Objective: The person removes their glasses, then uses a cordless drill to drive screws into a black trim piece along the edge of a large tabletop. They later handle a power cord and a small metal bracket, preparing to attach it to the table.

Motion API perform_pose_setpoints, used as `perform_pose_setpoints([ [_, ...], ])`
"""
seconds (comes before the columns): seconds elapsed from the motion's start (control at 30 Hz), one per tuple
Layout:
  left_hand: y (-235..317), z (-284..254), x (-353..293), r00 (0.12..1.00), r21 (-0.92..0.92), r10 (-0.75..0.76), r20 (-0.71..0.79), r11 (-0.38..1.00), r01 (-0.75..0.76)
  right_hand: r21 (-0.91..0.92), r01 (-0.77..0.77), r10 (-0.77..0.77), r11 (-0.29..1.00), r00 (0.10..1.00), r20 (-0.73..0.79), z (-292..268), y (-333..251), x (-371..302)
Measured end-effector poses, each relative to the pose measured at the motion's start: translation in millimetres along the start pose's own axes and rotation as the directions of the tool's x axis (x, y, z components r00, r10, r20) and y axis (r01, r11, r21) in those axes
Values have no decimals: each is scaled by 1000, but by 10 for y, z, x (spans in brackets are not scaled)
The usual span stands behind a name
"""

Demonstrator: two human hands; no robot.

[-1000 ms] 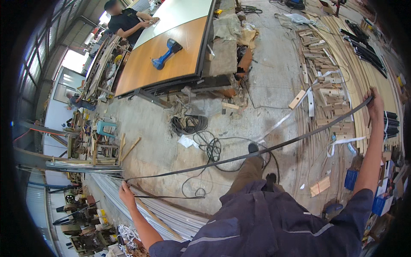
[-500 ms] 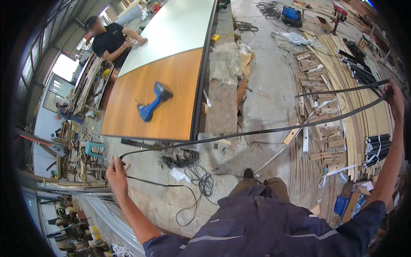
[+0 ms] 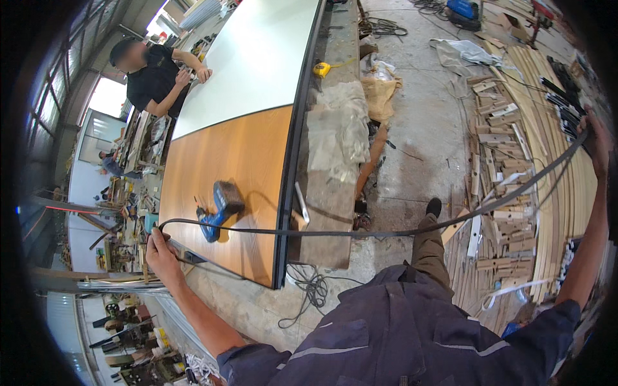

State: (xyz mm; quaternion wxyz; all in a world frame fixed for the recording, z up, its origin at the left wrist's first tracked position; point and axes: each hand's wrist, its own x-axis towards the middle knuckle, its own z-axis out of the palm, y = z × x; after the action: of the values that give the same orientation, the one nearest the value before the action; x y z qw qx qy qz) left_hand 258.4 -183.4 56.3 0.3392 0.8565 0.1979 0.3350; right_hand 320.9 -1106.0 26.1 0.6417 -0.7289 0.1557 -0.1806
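Observation:
A long, thin black flexible strip (image 3: pixel 386 233) is stretched between my two hands, sagging a little across the front of a panel. My left hand (image 3: pixel 163 258), at the panel's near left corner, pinches it close to a bend; a loose length trails down from there. Far out on the right, my raised right hand (image 3: pixel 599 143) is closed around the strip, with another length hanging below it. Under the strip lies a blue cordless drill (image 3: pixel 225 204) on the panel's wood-grain part (image 3: pixel 257 148). A black edge (image 3: pixel 291 167) runs along the panel's right side.
Across the panel's white part (image 3: pixel 241 71), a co-worker (image 3: pixel 151 77) leans with both hands at its edge. A bench with cloths (image 3: pixel 338 135) and a yellow tape measure (image 3: pixel 322 69) stands beside it. Wood pieces (image 3: pixel 505 161) cover the floor at right; a cable coil (image 3: pixel 309 286) lies below.
I have stepped toward the panel, and the strip now passes over its near end and the drill. Both hands still hold the strip. The co-worker's hands have shifted along the panel edge.

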Motion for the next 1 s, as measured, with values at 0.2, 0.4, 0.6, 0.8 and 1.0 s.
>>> perform_pose_setpoints([
  [0.2, 352, 956, 335, 988, 257, -111, -110, 957, 136, -70, -48, 50, 996, 999, 19, 68, 1011, 1592],
  [0.4, 656, 1632, 1065, 988, 398, -37, -147, 913, 93, 53, -68, 69, 996, 997, -21, 343, 1021, 2721],
  [0.6, 476, 2385, 1584, 984, 413, -69, -167, 901, 133, 5, 15, -16, 1000, 997, 71, 962, 416, 3868],
  [0.8, 374, 3484, 1989, 968, 348, -235, -82, 904, 249, 10, 15, -16, 1000, 994, 104, 1642, -144, 4874],
  [1.0, 1, 4249, 2428, 950, 386, -293, 109, 893, 231, 33, 87, -91, 996, 988, 125, 1813, -562, 5728],
])
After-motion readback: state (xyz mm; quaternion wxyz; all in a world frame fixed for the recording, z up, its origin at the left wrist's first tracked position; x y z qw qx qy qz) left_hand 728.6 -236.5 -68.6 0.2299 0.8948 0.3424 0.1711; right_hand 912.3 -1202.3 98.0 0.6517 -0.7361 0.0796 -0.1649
